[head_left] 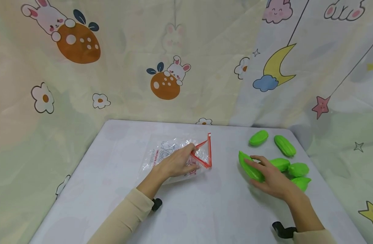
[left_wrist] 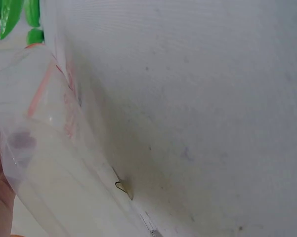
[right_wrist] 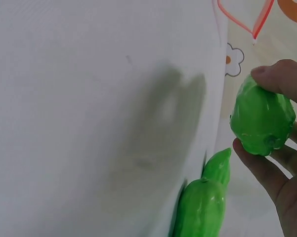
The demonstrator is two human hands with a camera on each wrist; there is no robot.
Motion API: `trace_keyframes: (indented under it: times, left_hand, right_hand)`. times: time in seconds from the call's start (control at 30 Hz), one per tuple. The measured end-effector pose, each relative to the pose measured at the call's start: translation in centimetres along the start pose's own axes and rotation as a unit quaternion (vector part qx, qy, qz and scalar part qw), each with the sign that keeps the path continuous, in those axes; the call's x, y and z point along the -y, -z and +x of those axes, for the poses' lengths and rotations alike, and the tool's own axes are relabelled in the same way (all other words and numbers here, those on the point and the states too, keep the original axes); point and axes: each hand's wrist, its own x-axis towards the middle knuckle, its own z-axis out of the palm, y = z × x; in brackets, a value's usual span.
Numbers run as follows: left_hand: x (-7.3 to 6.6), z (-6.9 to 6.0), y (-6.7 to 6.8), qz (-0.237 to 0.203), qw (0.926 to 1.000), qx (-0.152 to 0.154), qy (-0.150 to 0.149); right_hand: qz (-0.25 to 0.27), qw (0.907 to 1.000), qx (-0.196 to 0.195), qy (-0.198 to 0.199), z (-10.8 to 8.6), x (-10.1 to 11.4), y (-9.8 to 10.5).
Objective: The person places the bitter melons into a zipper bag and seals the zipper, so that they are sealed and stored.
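My left hand (head_left: 177,162) grips a clear plastic zip bag (head_left: 166,152) near its red-edged mouth. The mouth gapes in a triangle toward the right, and blue and red print shows on the bag. In the left wrist view the clear bag (left_wrist: 54,163) hangs beside the fingers, which are mostly out of frame. My right hand (head_left: 273,178) holds a ridged green toy vegetable (head_left: 249,166) between thumb and fingers. The right wrist view shows this green toy vegetable (right_wrist: 264,121) raised off the white tabletop, with the thumb above and fingers below.
Several more green toy vegetables (head_left: 298,169) lie behind and beside my right hand. Farther back are a short one (head_left: 258,138) and a longer one (head_left: 285,145). The white table (head_left: 186,217) meets a cartoon-printed cloth (head_left: 204,67) at its back and sides.
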Motion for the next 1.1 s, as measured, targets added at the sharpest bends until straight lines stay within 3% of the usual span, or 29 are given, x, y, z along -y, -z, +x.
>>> trace_keyframes:
  times: [0.3, 0.6, 1.1]
  left_hand:
    - [0.2, -0.1, 0.1, -0.008, 1.0000, 0.004, 0.004]
    - [0.8, -0.8, 0.1, -0.005, 0.9999, -0.006, 0.014]
    - [0.5, -1.0, -0.2, -0.014, 0.9999, -0.001, 0.004]
  right_hand:
    - [0.002, 0.9996, -0.020, 0.019, 1.3, -0.1, -0.5]
    - [0.041, 0.9987, -0.028, 0.010, 3.8, 0.9, -1.7]
    - [0.067, 0.9972, -0.032, -0.011, 4.7, 1.3, -2.9]
